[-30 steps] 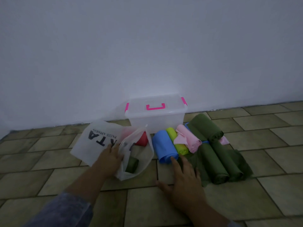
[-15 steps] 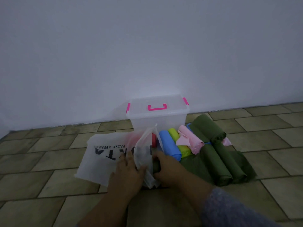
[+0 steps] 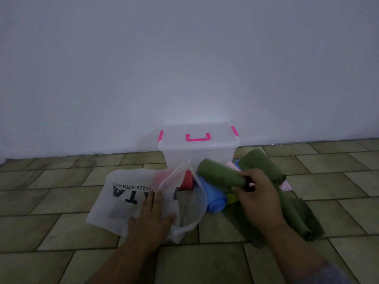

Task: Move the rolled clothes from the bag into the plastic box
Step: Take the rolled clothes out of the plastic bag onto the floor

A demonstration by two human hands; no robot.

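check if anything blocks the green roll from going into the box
Yes: the lid sits shut on the box, so the green roll in the right hand cannot go in. Nothing else is between them.

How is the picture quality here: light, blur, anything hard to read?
Head view: dim, bluish light, a paler patch on the wall behind the plastic box. Head view: the green roll gripped by the right hand is motion-smeared, the red roll soft; the print on the bag beside the left hand is legible.
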